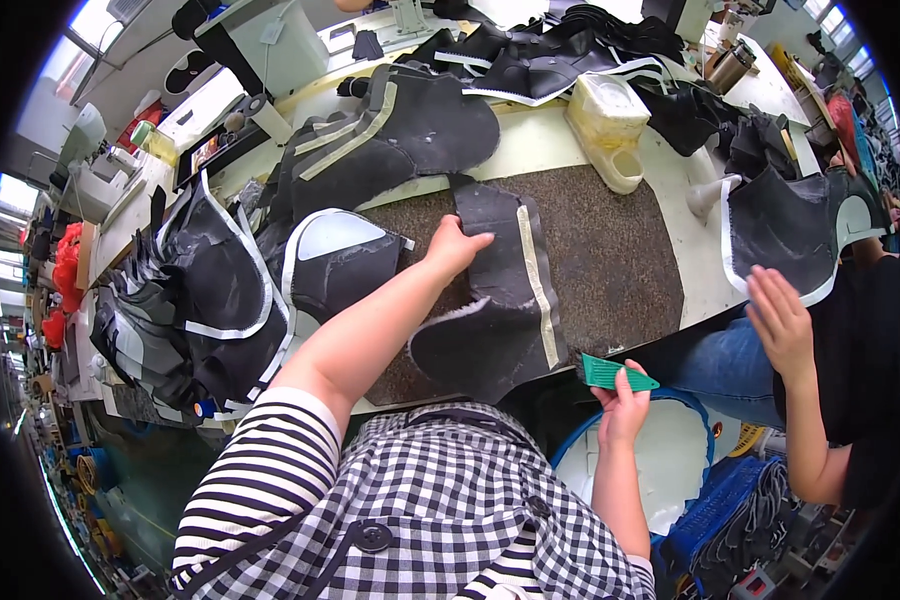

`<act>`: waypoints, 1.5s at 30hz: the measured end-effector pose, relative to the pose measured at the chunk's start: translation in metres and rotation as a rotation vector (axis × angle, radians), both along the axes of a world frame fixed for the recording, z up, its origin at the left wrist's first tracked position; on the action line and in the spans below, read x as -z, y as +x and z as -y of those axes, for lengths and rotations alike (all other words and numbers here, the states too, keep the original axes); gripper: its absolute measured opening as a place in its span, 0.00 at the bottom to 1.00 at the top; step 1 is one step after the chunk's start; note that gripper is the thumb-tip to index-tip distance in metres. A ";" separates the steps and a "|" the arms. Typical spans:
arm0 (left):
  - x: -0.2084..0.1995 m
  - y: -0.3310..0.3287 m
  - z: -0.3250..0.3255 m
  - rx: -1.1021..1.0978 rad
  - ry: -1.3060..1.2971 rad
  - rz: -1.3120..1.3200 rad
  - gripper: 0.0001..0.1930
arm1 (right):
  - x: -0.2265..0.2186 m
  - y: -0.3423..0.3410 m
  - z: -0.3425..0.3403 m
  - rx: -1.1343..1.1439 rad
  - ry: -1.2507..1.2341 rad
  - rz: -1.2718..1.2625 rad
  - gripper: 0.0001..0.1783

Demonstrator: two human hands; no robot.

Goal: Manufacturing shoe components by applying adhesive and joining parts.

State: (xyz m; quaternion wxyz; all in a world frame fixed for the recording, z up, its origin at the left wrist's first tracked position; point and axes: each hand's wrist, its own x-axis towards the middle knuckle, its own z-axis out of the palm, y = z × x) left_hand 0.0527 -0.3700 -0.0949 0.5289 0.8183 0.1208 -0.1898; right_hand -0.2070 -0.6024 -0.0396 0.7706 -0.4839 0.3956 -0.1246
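Observation:
A boot-shaped black panel (500, 265) with a pale tape strip lies on the brown mat in front of me. My left hand (456, 248) rests at the panel's left edge, its thumb stretched out over the surface and apart from the fingers. Past the mat's near right edge, my right hand (625, 405) holds a green plastic-handled brush (610, 374), its dark end toward the panel. Left of the mat lie black pieces with white edging (340, 250). Beyond the panel is a stack of similar black panels (420, 120).
The mat (630, 230) covers part of a pale table. A glue-smeared plastic container (610, 130) stands behind it. At right, a co-worker's hand (780, 320) is beside a white-edged black piece (780, 230). Below is a blue-rimmed white tub (660, 470).

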 end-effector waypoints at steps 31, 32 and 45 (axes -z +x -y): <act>-0.104 -0.198 0.038 0.679 -0.203 0.527 0.11 | -0.020 0.056 -0.074 -0.094 0.588 0.569 0.12; -0.108 -0.196 0.042 0.708 -0.154 0.465 0.11 | -0.025 0.057 -0.074 -0.019 0.443 0.484 0.13; -0.142 -0.205 0.042 0.858 -0.174 0.522 0.40 | -0.085 0.063 -0.072 0.103 -0.063 0.482 0.16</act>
